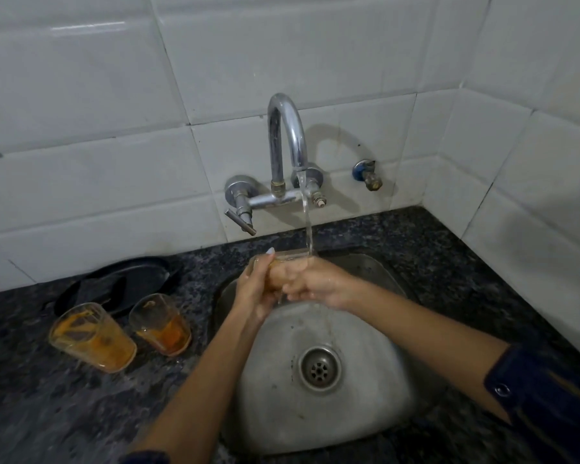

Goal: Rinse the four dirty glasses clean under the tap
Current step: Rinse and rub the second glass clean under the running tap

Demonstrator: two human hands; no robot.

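My left hand (255, 289) is wrapped around the glass (282, 266) under the tap (287, 135) stream at the sink's (375, 272) back edge, mouth tipped rightward toward my right hand (312, 286) (its fingers reach inside, I think).

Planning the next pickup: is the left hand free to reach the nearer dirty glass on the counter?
Probably not yet. The left hand grips the glass under the tap, along with the right hand. Once it lets go, nothing blocks the nearer dirty glass.

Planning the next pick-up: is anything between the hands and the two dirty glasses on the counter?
Nothing visible. The two glasses stand on the counter left of the sink, with bare counter toward the left hand.
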